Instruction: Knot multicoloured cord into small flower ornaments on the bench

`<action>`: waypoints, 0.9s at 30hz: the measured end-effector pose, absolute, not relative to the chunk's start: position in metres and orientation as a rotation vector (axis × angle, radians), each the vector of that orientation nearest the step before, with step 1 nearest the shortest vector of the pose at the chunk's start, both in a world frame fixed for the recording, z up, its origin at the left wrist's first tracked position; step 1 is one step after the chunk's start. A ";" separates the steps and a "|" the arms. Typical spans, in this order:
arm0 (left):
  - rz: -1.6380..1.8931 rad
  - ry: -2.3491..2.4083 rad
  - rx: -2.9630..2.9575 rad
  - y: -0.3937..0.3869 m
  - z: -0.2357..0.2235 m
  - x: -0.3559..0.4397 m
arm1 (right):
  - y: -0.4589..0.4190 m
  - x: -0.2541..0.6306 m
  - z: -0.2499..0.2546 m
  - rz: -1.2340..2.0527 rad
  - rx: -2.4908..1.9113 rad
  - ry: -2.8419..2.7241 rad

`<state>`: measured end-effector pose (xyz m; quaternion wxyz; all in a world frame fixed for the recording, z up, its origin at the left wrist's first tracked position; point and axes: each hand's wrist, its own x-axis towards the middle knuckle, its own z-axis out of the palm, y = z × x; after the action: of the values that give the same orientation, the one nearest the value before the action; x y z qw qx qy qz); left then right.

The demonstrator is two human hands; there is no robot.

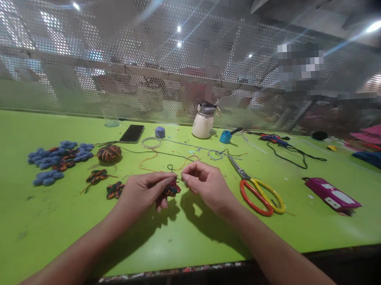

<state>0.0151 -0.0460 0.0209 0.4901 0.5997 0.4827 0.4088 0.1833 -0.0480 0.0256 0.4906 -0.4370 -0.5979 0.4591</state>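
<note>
My left hand (150, 189) is closed around a small dark multicoloured crocheted flower (173, 188), most of it hidden behind the fingers. Just to its right, my right hand (207, 184) pinches thumb against forefinger at the flower's upper edge; whatever thin thing sits in that pinch is too small to make out. Green and orange yarn (170, 167) loops up behind the fingertips. Two similar multicoloured flowers, one a loose crocheted flower (97, 176) and one nearer flower (114, 190), lie left of my left hand. Scissors (256, 192) with red and yellow handles rest right of my right hand.
Farther left lie blue crocheted flowers (46, 158) and a multicoloured yarn ball (109, 153). Toward the back are a phone (132, 133), a purple yarn ball (159, 132), a white bottle (203, 124) and a blue container (225, 136). A magenta device (332, 193) lies right.
</note>
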 end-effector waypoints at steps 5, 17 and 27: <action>1.026 1.126 1.436 -0.046 0.020 0.013 | -0.047 0.185 0.025 1.320 -1.044 -1.283; 1.068 1.046 1.389 -0.046 0.017 0.013 | -0.046 0.182 0.021 1.392 -1.010 -1.217; 1.043 1.029 1.427 -0.045 0.018 0.013 | -0.048 0.180 0.021 1.442 -0.910 -1.306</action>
<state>0.0129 -0.0450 0.0179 0.5209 0.5956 0.4295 0.4353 0.1801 -0.0479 0.0213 0.4768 -0.3724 -0.5346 0.5901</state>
